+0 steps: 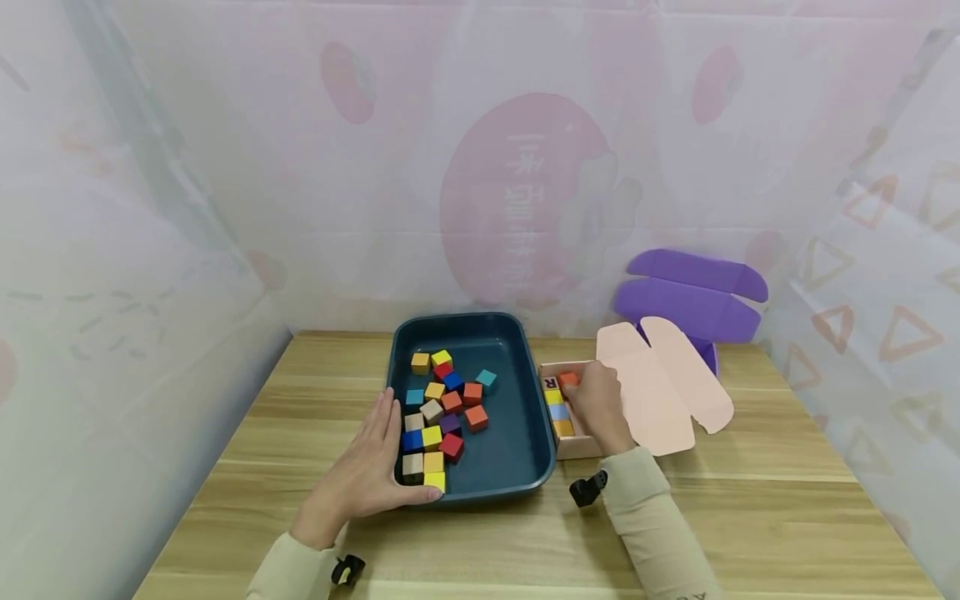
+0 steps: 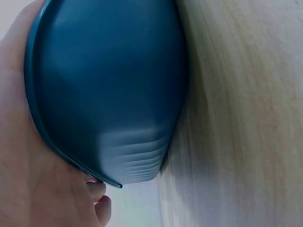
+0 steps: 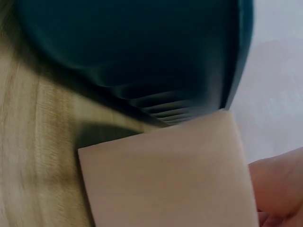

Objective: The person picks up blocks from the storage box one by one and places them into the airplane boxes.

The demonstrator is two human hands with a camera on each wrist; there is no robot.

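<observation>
1. Beige sleeves (image 1: 656, 512) come nearest; the left hand (image 1: 367, 467) lies on the left rim of the blue-green tray (image 1: 510, 450), fingers straight, thumb apart.
2. The right hand (image 1: 600, 406) curls into the small pale box (image 1: 580, 449) at an orange-red block (image 1: 568, 379); whether fingertips pinch it, I cannot tell.
3. Tray and box both run lengthwise away from the person, box just right.
4. Wood-grain tabletop (image 1: 765, 517) lies beneath; white patterned sheeting (image 1: 375, 208) stands behind.
</observation>
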